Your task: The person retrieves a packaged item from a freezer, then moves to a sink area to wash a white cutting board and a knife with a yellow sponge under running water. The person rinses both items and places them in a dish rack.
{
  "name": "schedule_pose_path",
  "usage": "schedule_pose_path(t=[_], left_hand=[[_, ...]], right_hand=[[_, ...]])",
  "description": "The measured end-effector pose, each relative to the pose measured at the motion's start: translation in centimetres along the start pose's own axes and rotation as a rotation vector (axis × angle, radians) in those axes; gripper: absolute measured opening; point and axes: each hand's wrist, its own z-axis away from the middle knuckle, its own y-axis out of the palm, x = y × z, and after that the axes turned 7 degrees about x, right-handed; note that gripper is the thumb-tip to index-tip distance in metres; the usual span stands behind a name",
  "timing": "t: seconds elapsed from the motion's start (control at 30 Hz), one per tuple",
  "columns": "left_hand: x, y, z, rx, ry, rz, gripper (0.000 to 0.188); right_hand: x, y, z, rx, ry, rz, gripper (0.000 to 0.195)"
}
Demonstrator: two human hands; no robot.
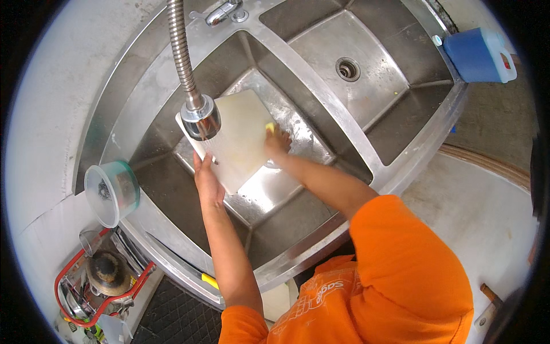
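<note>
A pale cutting board [242, 142] is tilted inside the left basin of a stainless steel double sink [292, 223]. My left hand [209, 178] grips its lower left edge. At the board's right edge, my right hand [277, 142] holds a small yellow sponge [270, 127], only partly visible between the fingers. Above the board's left side hangs a chrome spray head [200, 118] on a flexible metal hose, with a fine spray of water coming from it. A small dark spot shows beside my left fingertips on the board's edge.
A clear plastic tub [112, 191] with a dark scourer inside stands on the left rim. Below it, a red-rimmed rack [99, 314] holds cookware. A chrome tap [221, 13] is at the back. A jug of blue liquid [475, 56] stands at the right basin's far corner.
</note>
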Motion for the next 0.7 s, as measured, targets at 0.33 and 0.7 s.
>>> schedule_pose_path(t=[0.33,0.7], left_hand=[[0.8,0.9,-0.1,0.044,0.011,-0.138,0.043],[-4.1,1.0,5.0,-0.109,0.202,-0.239,0.049]], right_hand=[[0.5,-2.1,-4.9,0.034,-0.287,-0.027,0.051],[4.1,-3.1,5.3,0.144,-0.746,-0.096,0.057]])
